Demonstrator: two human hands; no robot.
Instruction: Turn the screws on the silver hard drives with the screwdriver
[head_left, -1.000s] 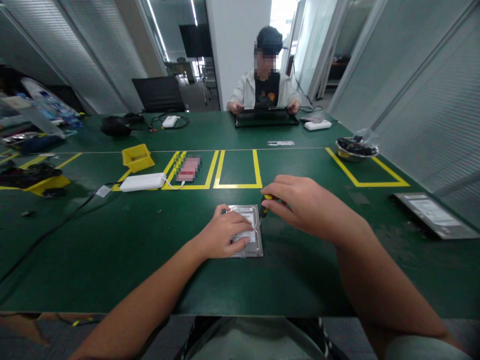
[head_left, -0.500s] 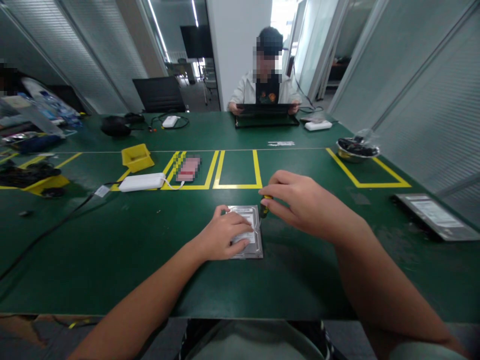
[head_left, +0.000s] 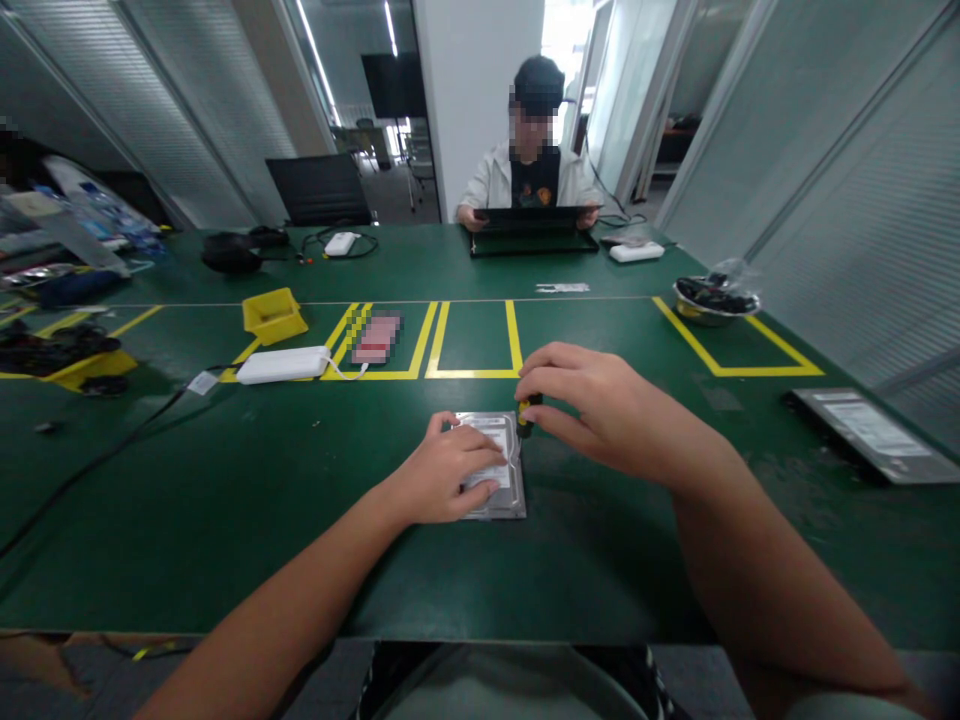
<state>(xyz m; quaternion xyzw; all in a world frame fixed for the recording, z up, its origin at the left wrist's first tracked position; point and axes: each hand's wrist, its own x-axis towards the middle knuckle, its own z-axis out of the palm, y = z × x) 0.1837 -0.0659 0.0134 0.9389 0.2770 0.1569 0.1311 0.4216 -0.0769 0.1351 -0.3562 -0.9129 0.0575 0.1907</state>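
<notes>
A silver hard drive (head_left: 513,498) with a white label lies flat on the green table in front of me. My left hand (head_left: 454,470) rests on its left part, fingers spread across the label. In my right hand (head_left: 589,400) is a screwdriver with a short yellow and black handle (head_left: 526,412), pinched between thumb and fingers. It stands roughly upright at the drive's right edge. The tip is too small to make out, so I cannot tell whether it sits in a screw.
Another hard drive (head_left: 874,432) lies at the right. A metal bowl (head_left: 715,305) of dark parts stands behind it. Left of centre are a white power strip (head_left: 283,365), a phone (head_left: 377,338) and a yellow bin (head_left: 275,315). Across the table a person (head_left: 532,170) holds a dark panel.
My right hand and the screwdriver have shifted very slightly to the left, and the fingers sit a little differently on the handle. My left hand and the hard drive stay in place.
</notes>
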